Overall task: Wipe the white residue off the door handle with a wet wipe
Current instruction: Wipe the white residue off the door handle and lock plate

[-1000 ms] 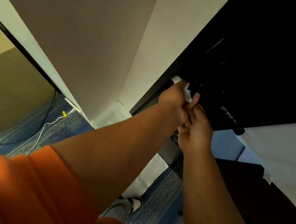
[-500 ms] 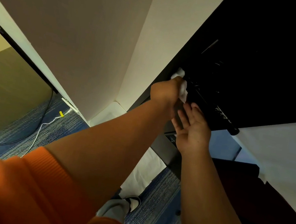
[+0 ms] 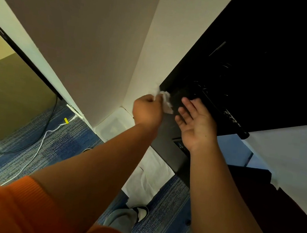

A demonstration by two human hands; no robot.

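Crumpled white wipe (image 3: 166, 100) fisted in left hand (image 3: 147, 109), right hand (image 3: 196, 122) flat, empty

I read this as an office or a similar commercial interior. Blue patterned carpet tiles (image 3: 71, 144) cover the floor, with a white cable (image 3: 34, 155) and a black cable (image 3: 49, 118) trailing loose over them. Beside the carpet stand plain painted walls (image 3: 93, 36) and a dark door (image 3: 274, 54).

Left hand (image 3: 147, 109) pulled wipe (image 3: 165, 100) off handle (image 3: 225, 114); right hand (image 3: 196, 124) opened.
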